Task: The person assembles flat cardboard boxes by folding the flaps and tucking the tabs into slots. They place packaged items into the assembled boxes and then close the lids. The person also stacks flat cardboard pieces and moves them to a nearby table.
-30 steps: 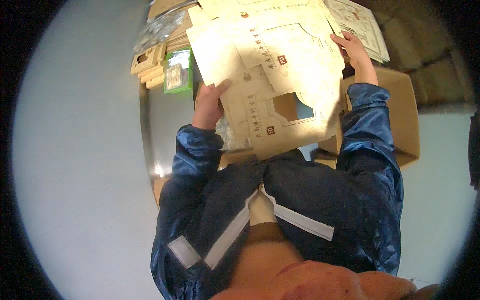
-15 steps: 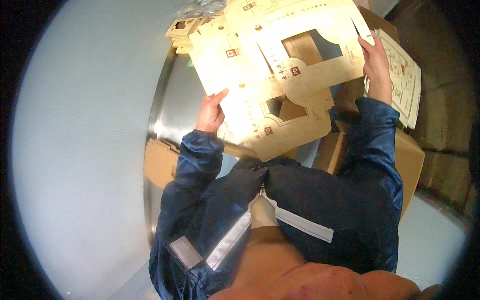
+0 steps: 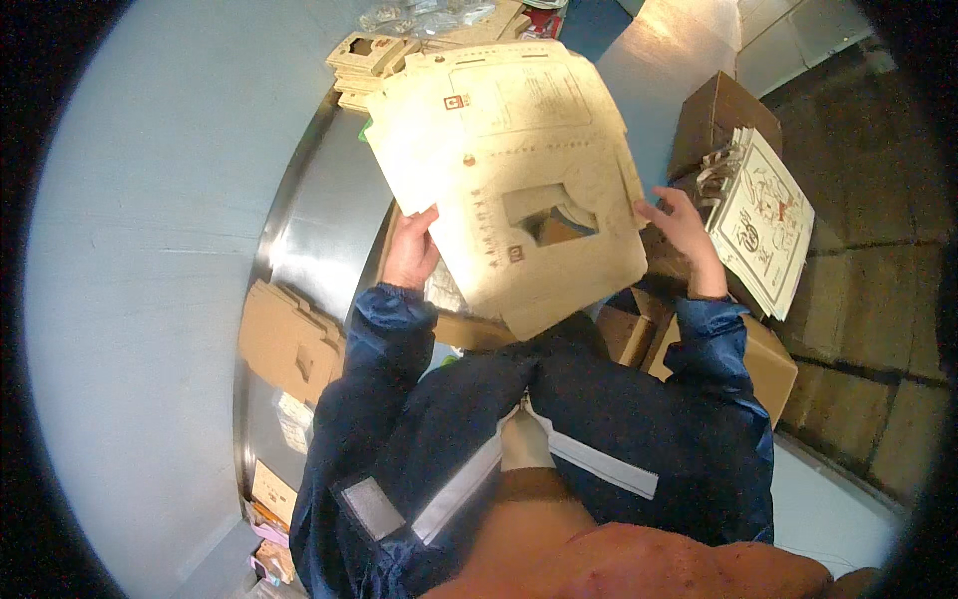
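A cream flat box blank [image 3: 599, 160], with printed marks and a cut-out window, lies over at least one more sheet. Both are held tilted in front of me. My left hand [image 3: 411, 252] grips the lower left edge, thumb on top and fingers hidden beneath. My right hand [image 3: 683, 232] has its fingertips closed at the right edge. How many sheets are in the stack I cannot tell.
A pile of cut cardboard pieces [image 3: 361, 62] and clear plastic bags [image 3: 439, 18] lie beyond the blanks. On the left, brown cardboard sheets [image 3: 284, 334] rest on a metal surface [image 3: 324, 225]. Printed paper bags [image 3: 766, 220] stand right, by brown boxes [image 3: 714, 115].
The right-hand blank has come down and left onto the other, so they now overlap almost fully. My right hand has moved left and toward me; my left hand has shifted slightly.
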The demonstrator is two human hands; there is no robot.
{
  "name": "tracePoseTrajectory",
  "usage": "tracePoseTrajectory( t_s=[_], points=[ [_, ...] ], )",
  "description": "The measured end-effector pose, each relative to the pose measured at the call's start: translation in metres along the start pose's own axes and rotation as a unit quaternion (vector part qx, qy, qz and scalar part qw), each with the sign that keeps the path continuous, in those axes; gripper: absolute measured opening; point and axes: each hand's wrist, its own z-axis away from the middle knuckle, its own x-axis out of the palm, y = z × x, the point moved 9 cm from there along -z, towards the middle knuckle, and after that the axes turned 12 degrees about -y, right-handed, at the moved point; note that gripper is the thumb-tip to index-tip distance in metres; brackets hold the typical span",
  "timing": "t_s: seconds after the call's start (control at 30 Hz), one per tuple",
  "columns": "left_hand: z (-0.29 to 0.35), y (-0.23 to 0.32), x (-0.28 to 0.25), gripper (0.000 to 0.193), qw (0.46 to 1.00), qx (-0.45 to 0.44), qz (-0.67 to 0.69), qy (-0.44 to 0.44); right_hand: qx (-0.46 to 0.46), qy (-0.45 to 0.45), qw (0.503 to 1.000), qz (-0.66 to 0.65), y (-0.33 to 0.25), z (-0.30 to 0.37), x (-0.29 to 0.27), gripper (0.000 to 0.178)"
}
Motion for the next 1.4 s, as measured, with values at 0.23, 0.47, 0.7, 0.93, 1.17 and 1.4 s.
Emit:
tracePoseTrajectory(
  t_s=[0.23, 0.47, 0.7, 0.93, 1.17, 1.4],
  points=[
    [-0.068, 0.011, 0.029, 0.046, 0.997, -0.05, -0.021, -0.05, 0.017, -0.181, 0.887, -0.425, 0.02, -0.162, 0.021, 0.074],
    [-0.094, -0.031, 0.059, 0.066, 0.996, -0.071, 0.033, 0.051, -0.04, -0.186, 0.792, -0.579, 0.005, -0.178, 0.012, 0.064],
    [-0.095, -0.048, 0.077, 0.056, 0.981, -0.068, -0.038, 0.176, -0.034, -0.207, 0.779, -0.591, -0.016, -0.191, -0.028, 0.068],
    [-0.102, -0.035, 0.073, 0.055, 0.988, 0.013, -0.043, 0.145, 0.022, -0.29, 0.854, -0.431, -0.011, -0.216, -0.05, 0.079],
    [-0.173, -0.058, 0.045, 0.06, 0.99, -0.011, -0.035, 0.137, 0.062, -0.303, 0.876, -0.37, 0.032, -0.288, -0.016, 0.052],
    [-0.237, -0.117, -0.016, 0.062, 0.963, -0.114, -0.124, 0.211, 0.102, -0.322, 0.922, -0.191, 0.14, -0.41, 0.059, 0.042]
  ],
)
